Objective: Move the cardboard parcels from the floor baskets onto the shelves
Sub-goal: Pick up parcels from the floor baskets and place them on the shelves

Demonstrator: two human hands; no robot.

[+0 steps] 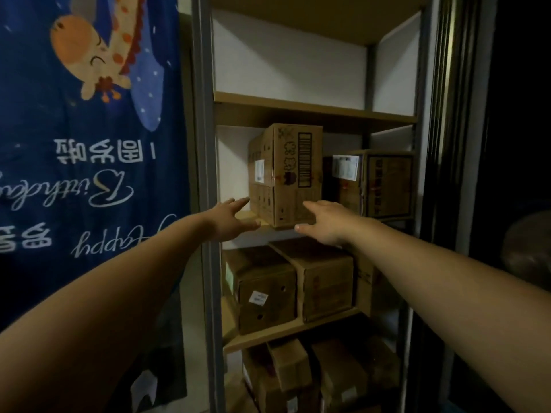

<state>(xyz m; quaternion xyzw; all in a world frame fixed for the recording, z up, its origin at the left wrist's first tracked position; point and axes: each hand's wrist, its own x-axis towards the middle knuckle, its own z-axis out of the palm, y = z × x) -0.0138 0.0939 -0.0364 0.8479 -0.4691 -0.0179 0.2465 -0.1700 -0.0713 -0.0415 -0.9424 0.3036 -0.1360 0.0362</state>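
Note:
A tall cardboard parcel [286, 174] with a barcode and a white label stands upright on the middle shelf [247, 217], turned corner-first toward me. My left hand [234, 217] reaches to its lower left side with fingers straight, fingertips near the box. My right hand [323, 223] is spread at its lower right face, fingers straight, touching or just off the cardboard. Neither hand grips it. A second parcel [378, 186] with a white label sits further right on the same shelf.
The shelf above [313, 107] holds nothing I can see. Two parcels [265, 289] [325, 278] lie on the shelf below, and several more [298, 377] on the lowest one. A blue cartoon cloth [89, 144] hangs on the left. Grey uprights [205, 174] frame the rack.

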